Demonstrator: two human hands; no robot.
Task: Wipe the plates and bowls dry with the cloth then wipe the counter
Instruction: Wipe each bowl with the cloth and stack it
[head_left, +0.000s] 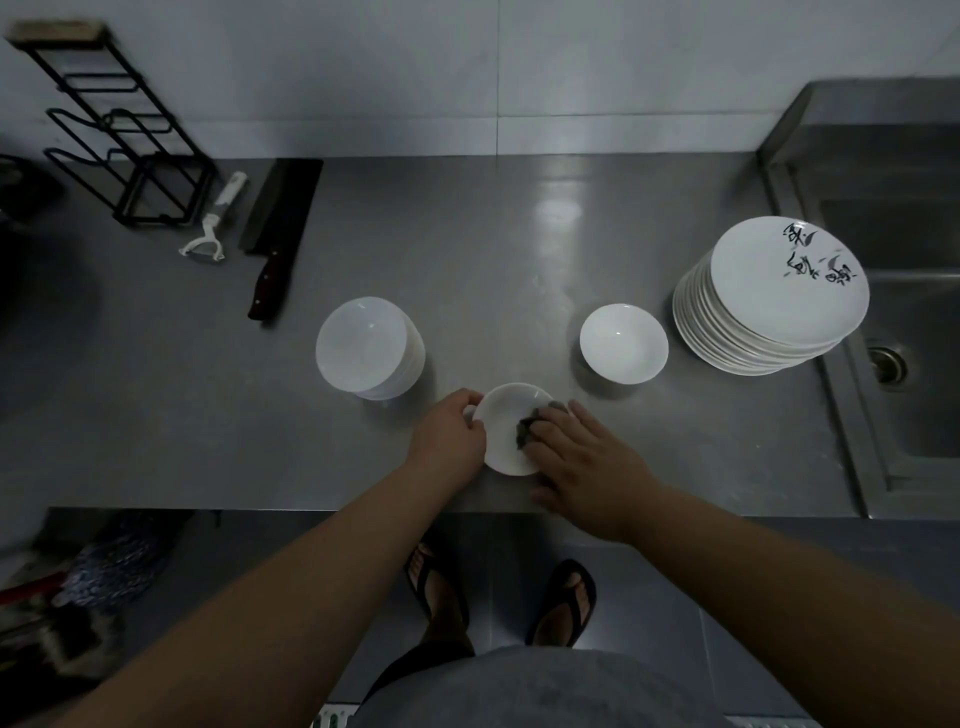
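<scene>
White porcelain: I see 1 small bowl (506, 431) at the steel counter's (467, 249) near edge, tilted, its mouth facing me. My left hand (447, 434) grips its left rim; my right hand (582, 462) presses 1 dark cloth (527, 428) inside with fairly straight fingers. Also 1 bowl stack (369, 348), 1 lone bowl (623, 343), 1 plate stack (769, 296).

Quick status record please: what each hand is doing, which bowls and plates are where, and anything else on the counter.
left hand: grips rim of small bowl
right hand: presses dark cloth into that bowl
bowl stack: left of it
single bowl: right of it
plate stack: beside sink
far left: knife, peeler, black rack
</scene>
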